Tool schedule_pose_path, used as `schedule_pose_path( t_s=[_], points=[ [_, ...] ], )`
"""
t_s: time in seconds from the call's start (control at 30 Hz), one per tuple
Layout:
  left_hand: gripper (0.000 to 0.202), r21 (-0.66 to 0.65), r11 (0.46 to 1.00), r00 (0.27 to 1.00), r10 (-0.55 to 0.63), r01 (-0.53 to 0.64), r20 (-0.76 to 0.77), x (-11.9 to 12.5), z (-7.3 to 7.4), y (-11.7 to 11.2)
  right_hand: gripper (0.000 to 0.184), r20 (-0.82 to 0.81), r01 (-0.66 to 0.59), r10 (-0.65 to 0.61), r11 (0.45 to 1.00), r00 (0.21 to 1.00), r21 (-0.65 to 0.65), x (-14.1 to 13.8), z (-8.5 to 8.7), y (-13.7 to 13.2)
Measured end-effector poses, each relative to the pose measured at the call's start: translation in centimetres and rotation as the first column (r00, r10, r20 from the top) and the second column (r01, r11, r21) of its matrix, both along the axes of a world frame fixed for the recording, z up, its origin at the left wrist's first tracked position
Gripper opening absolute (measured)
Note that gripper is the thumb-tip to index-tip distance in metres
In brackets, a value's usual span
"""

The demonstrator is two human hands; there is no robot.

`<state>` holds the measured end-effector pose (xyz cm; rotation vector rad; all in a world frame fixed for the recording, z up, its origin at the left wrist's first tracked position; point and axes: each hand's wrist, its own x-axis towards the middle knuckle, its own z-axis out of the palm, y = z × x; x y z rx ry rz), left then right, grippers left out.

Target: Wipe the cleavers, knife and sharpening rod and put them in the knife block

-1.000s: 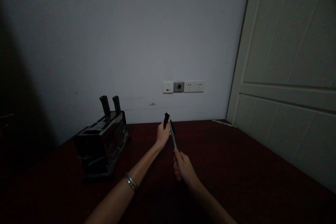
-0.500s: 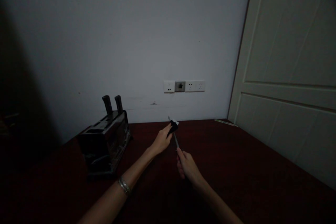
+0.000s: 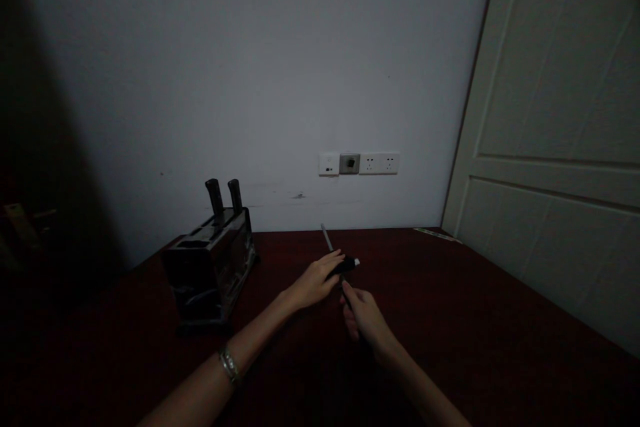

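My right hand (image 3: 364, 315) is closed round the handle of a thin knife (image 3: 329, 241) whose grey blade points up and away over the dark red table (image 3: 450, 307). My left hand (image 3: 317, 278) grips a small dark cloth or pad (image 3: 346, 264) with a pale edge, pressed against the blade just above my right hand. A metal bracelet sits on my left wrist.
A dark knife block (image 3: 213, 265) with two black handles sticking up stands at the left near the wall. A row of wall sockets (image 3: 359, 163) sits above the table. A white door (image 3: 555, 147) closes the right side. The room is dim.
My left hand has slid the dark cloth down the blade from near the tip to just above my right hand, baring the blade's upper part. The view has shifted slightly.
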<state>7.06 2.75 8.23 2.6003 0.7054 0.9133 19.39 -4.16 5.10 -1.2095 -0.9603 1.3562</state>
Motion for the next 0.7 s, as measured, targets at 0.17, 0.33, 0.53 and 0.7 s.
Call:
schedule_pose_path(
  t_s=[0.17,0.33,0.53,0.7],
  points=[
    [0.045,-0.018,0.999,0.998,-0.036,0.036,0.044,0.8,-0.2,-1.3,0.042,0.009,0.046,-0.047,0.996,0.999,0.07,0.6,0.2,0.3],
    [0.041,-0.028,0.997,0.994,-0.063,0.066,0.084,1.1,-0.1,-2.0,0.04,0.005,0.056,-0.057,0.996,0.998,0.068,0.9,0.9,0.1],
    [0.037,-0.041,0.997,0.989,-0.06,0.066,0.134,1.2,0.3,-2.4,0.037,-0.004,0.064,-0.064,0.997,0.998,0.037,0.9,1.2,-0.2],
    [0.035,-0.212,0.974,0.969,-0.021,0.076,0.247,1.2,0.5,-2.6,0.04,-0.046,0.02,-0.019,1.0,0.999,0.014,0.7,0.8,0.1]
  ],
)
